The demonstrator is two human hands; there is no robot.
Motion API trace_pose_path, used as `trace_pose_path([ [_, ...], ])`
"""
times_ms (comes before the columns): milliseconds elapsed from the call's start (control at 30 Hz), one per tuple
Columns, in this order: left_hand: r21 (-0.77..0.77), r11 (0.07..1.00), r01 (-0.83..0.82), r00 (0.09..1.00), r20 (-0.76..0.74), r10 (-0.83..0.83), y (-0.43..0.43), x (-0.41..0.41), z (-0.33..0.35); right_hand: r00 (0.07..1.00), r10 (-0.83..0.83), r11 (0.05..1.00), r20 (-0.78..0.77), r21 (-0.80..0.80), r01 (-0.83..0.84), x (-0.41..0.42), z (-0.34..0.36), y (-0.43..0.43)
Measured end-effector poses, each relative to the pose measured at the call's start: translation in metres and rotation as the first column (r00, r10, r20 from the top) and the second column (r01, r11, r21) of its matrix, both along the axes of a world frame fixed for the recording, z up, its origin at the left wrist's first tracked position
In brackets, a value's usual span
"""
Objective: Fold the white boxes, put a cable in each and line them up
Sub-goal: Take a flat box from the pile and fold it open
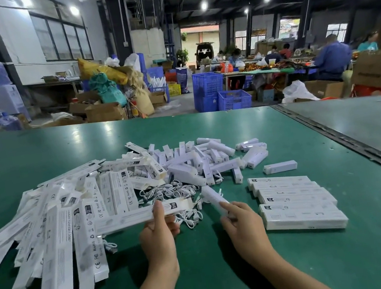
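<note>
Forearms reached in from the near edge over the green table [231,276]. The left hand [158,235] pinched a long white box [131,218], thumb pressed on its printed top face and fingers curled underneath, holding it crosswise with its flapped end pointing right. The right hand [243,223] was curled round the lower end of a short white bar [215,199], which was blurred and angled up and left toward that flapped end, close to it but apart.

To the left of the hands lay a fanned heap of flat boxes [61,236], not yet folded, overlapping one another with their print showing. To the right, a row of closed boxes [298,204] lay side by side, long edges touching.

Just beyond the hands, a tangle of white cables [174,190] lay loose on the table, partly under the held box. Behind it sat a heap of short white bars [212,158], with one lone bar [280,167] lying by itself at the heap's right.

A grey table [370,124] adjoined on the right across a dark seam. Farther off stood blue crates [208,91], cardboard cartons [103,112] and seated people [332,57] at a cluttered bench.
</note>
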State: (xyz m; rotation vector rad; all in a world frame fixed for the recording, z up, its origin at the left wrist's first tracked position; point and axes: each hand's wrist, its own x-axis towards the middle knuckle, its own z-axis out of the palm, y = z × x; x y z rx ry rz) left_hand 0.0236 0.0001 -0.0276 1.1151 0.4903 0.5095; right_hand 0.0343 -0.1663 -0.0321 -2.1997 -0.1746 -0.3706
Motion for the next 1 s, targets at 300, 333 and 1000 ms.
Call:
trace_pose_path([
  [300,0.020,0.999,0.040,0.999,0.000,-0.040,0.000,-0.004,0.001,0.992,-0.025,0.717,-0.121,0.690,0.102,-0.014,0.013,-0.013],
  [333,0.018,0.999,0.040,0.999,-0.001,-0.040,0.000,-0.003,0.001,0.992,-0.021,0.675,-0.125,0.730,0.106,-0.014,0.013,-0.014],
  [1000,0.072,0.982,0.172,0.985,0.017,-0.174,-0.009,-0.012,0.008,0.976,0.122,0.508,-0.181,0.856,0.095,-0.016,0.018,-0.012],
])
